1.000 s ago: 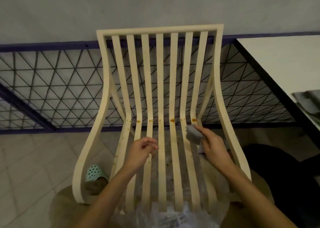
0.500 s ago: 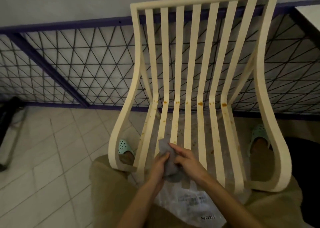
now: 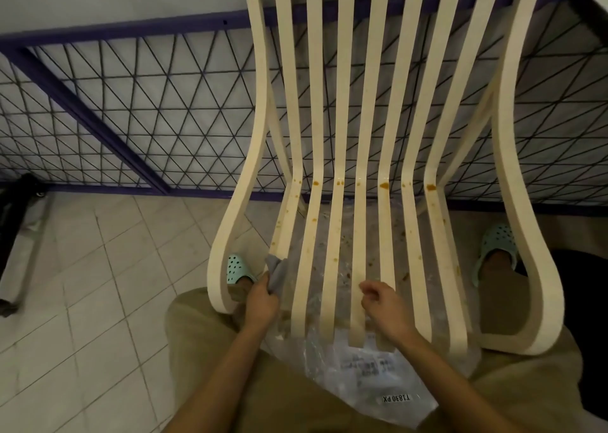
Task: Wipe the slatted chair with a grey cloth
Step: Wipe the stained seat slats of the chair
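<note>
A cream slatted chair (image 3: 342, 110) lies tilted on my lap, its back toward the fence. Orange-brown stains (image 3: 383, 185) dot the bend of the slats, and smaller specks run down the seat slats. My left hand (image 3: 261, 304) grips a grey cloth (image 3: 275, 273) and holds it against the leftmost seat slat, near the left arm loop. My right hand (image 3: 383, 306) rests on the middle seat slats near their front ends, fingers loosely curled, holding nothing.
A clear plastic bag (image 3: 371, 376) lies between the chair and my khaki trousers. My feet in mint clogs (image 3: 237, 269) stand on the tiled floor (image 3: 98, 284). Behind the chair is a purple-framed mesh fence (image 3: 138, 110). A dark object (image 3: 16, 222) lies at far left.
The cloth passed from my right hand to my left, which carried it to the leftmost seat slat. My right hand let go and moved right onto the middle slats.
</note>
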A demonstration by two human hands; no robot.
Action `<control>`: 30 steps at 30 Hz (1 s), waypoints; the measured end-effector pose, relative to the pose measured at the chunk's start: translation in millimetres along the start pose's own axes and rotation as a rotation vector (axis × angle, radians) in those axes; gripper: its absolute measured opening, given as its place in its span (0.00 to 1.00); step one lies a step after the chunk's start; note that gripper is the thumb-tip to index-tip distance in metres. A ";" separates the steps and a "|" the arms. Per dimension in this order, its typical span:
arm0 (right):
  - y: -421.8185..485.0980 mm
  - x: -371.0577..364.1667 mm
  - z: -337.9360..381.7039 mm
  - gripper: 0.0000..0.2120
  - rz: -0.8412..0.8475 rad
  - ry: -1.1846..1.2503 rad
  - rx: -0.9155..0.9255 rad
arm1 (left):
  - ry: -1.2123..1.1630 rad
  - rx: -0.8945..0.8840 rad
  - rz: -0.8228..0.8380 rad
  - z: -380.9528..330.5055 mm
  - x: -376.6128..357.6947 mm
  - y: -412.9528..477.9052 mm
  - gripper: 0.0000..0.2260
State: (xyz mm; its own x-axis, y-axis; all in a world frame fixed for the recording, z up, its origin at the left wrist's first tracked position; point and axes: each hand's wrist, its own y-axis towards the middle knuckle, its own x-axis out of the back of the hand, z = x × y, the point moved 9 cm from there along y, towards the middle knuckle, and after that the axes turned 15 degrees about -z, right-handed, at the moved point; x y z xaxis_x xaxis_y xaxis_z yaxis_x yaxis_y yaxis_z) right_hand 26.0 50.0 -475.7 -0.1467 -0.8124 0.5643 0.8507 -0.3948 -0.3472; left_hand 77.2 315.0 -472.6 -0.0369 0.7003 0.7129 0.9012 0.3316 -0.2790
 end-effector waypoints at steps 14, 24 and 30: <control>8.6 -8.6 -35.3 0.18 0.146 -0.092 -0.197 | -0.043 0.005 0.098 28.3 -40.0 1.6 0.21; -12.9 -5.6 59.8 0.13 0.035 -0.108 0.285 | -0.026 -0.609 -0.094 -75.5 28.1 -29.4 0.17; 7.0 -21.8 82.5 0.08 0.063 0.102 0.243 | -0.288 -0.676 -0.302 -147.5 132.2 -38.7 0.15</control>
State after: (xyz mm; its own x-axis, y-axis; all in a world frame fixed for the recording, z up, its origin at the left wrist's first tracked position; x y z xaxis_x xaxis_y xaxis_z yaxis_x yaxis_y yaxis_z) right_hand 76.8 100.3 -428.6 -0.1286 -0.8760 0.4649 0.9543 -0.2368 -0.1823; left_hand 101.2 301.5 -272.6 -0.3483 0.8079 0.4754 0.8978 0.1417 0.4170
